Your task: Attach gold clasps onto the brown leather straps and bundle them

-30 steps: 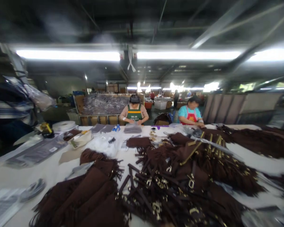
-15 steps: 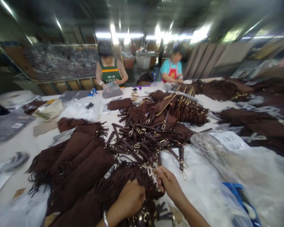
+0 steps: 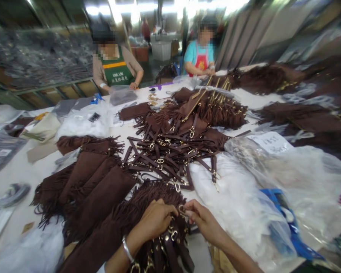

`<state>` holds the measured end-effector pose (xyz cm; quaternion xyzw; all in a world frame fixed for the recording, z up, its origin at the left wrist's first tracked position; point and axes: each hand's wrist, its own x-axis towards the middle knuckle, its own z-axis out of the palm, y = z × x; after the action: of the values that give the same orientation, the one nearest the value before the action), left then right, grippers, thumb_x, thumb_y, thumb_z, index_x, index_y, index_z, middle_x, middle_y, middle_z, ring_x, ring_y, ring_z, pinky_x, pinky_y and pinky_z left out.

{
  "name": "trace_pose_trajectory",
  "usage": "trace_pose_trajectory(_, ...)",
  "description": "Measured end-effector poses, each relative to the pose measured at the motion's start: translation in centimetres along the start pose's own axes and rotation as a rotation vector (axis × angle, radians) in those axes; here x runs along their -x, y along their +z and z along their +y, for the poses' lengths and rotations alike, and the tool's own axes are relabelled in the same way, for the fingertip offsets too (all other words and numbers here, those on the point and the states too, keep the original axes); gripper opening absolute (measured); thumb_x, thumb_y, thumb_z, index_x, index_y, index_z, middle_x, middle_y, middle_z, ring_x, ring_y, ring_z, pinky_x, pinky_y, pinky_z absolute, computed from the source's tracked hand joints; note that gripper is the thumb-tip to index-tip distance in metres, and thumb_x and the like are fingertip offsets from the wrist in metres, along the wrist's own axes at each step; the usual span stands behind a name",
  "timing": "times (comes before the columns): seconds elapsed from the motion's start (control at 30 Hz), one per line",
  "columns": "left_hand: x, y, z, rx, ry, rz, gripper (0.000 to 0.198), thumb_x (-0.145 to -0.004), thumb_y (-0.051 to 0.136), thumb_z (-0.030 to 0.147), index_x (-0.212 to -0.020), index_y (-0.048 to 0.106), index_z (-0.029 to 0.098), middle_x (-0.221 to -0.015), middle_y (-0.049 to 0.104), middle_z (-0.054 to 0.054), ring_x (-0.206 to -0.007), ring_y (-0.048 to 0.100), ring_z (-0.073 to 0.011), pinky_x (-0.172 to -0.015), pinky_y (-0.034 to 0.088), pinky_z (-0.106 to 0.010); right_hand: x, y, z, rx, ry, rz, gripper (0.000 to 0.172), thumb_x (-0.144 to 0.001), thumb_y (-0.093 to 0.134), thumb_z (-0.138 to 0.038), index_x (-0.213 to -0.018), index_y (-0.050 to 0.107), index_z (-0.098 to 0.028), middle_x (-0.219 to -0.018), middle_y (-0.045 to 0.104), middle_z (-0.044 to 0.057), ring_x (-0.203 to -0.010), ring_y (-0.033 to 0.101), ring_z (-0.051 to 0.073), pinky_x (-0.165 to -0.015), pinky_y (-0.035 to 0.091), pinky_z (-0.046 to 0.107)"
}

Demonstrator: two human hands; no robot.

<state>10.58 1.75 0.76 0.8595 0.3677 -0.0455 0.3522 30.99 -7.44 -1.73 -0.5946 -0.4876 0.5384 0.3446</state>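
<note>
My left hand, a silver bangle at its wrist, lies over a pile of brown fringed bags. Its fingers are closed together, and what they pinch is hidden. Just right of it, my right hand is closed on a small metal clasp, held close to the left fingertips. Below both hands hang dark brown straps with gold-coloured snap hooks and rings. Beyond the hands lies a tangled heap of similar straps with metal clips.
Folded brown fringed pieces lie to the left. White plastic wrap and a blue packet are on the right. More brown bags with gold zips are piled farther back. Two co-workers stand across the table.
The view has tilted down and shifted slightly. My right hand has left the edge of the strap heap and come down beside my left hand, bringing a metal clasp close to it.
</note>
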Motion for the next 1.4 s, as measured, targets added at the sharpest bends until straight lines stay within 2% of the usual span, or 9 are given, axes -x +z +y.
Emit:
trace_pose_trajectory(0.13,-0.2,0.1,-0.3,0.002,-0.005,-0.04,0.024,-0.082,0.052,0.016,-0.091,0.069,0.03,-0.083,0.066,0.0,-0.09,0.057,-0.0201,-0.079,0.037,-0.032,0.9,1.0,0.9,0.035,0.008,-0.008,0.012,-0.097,0.046,-0.029,-0.094,0.055,-0.022,-0.076,0.063,-0.003,-0.071,0.061,0.015,-0.067,0.044,0.026)
trace_pose_trajectory(0.33,-0.3,0.0,-0.1,-0.028,-0.027,-0.06,0.02,-0.084,0.049,0.014,-0.091,0.066,0.023,-0.086,0.067,-0.002,-0.092,0.057,-0.0201,-0.079,0.039,-0.031,0.3,2.3,0.9,0.181,-0.138,-0.062,0.019,-0.102,0.035,-0.028,-0.091,0.05,-0.023,-0.074,0.059,-0.003,-0.067,0.059,0.013,-0.062,0.042,0.022)
trace_pose_trajectory(0.43,-0.3,0.0,0.0,-0.031,-0.042,-0.06,0.02,-0.086,0.048,0.014,-0.088,0.066,0.022,-0.086,0.067,-0.002,-0.09,0.057,-0.0201,-0.078,0.039,-0.031,0.1,2.3,1.0,0.253,-0.185,-0.066,0.018,-0.102,0.034,-0.026,-0.093,0.05,-0.023,-0.076,0.058,-0.003,-0.068,0.056,0.013,-0.063,0.039,0.024)
trace_pose_trajectory(0.6,-0.4,0.1,0.0,-0.042,-0.049,-0.048,0.02,-0.086,0.047,0.012,-0.086,0.065,0.022,-0.084,0.066,-0.002,-0.087,0.057,-0.0195,-0.077,0.038,-0.031,-0.1,2.4,1.5,0.404,-0.252,-0.065,0.017,-0.098,0.038,-0.017,-0.098,0.054,-0.022,-0.086,0.063,0.001,-0.08,0.058,0.017,-0.071,0.038,0.028)
trace_pose_trajectory(0.8,-0.3,0.0,-0.1,-0.025,-0.054,-0.041,0.022,-0.086,0.047,0.01,-0.085,0.065,0.022,-0.083,0.065,-0.002,-0.085,0.057,-0.0189,-0.074,0.037,-0.03,-0.6,3.2,2.2,0.758,-0.417,-0.039,0.016,-0.089,0.049,-0.007,-0.095,0.057,-0.02,-0.088,0.063,0.003,-0.082,0.054,0.02,-0.073,0.038,0.03)
trace_pose_trajectory(0.97,-0.3,0.2,-0.2,-0.041,-0.037,-0.027,0.019,-0.086,0.047,0.01,-0.082,0.062,0.021,-0.083,0.064,-0.002,-0.083,0.056,-0.0187,-0.074,0.036,-0.03,-0.9,3.1,2.3,0.89,-0.453,-0.033,0.01,-0.088,0.059,-0.01,-0.091,0.056,-0.019,-0.086,0.061,0.003,-0.08,0.052,0.021,-0.071,0.037,0.033)
trace_pose_trajectory(1.17,-0.3,0.1,0.0,-0.062,-0.055,-0.026,0.016,-0.089,0.049,0.013,-0.086,0.062,0.022,-0.084,0.064,-0.002,-0.085,0.055,-0.0195,-0.077,0.036,-0.032,-0.3,2.5,2.1,1.035,-0.464,-0.034,0.017,-0.089,0.056,-0.004,-0.094,0.056,-0.02,-0.085,0.062,0.004,-0.078,0.055,0.024,-0.067,0.037,0.035)
trace_pose_trajectory(1.27,-0.2,-0.3,0.1,-0.034,0.009,-0.039,0.018,-0.095,0.047,0.02,-0.09,0.064,0.024,-0.085,0.065,0.0,-0.088,0.054,-0.0192,-0.078,0.036,-0.032,1.4,2.9,0.9,0.979,-0.379,0.026,0.019,-0.09,0.053,-0.004,-0.098,0.054,-0.021,-0.087,0.062,0.004,-0.079,0.058,0.024,-0.068,0.041,0.034)
trace_pose_trajectory(1.4,0.0,-0.8,0.2,-0.064,0.104,-0.072,0.037,-0.102,0.041,0.033,-0.074,0.061,0.021,-0.078,0.064,0.0,-0.086,0.053,-0.0187,-0.077,0.037,-0.033,3.8,4.9,-0.5,0.597,-0.283,0.049,0.018,-0.096,0.042,-0.011,-0.107,0.051,-0.022,-0.094,0.062,0.005,-0.083,0.063,0.019,-0.072,0.05,0.03)
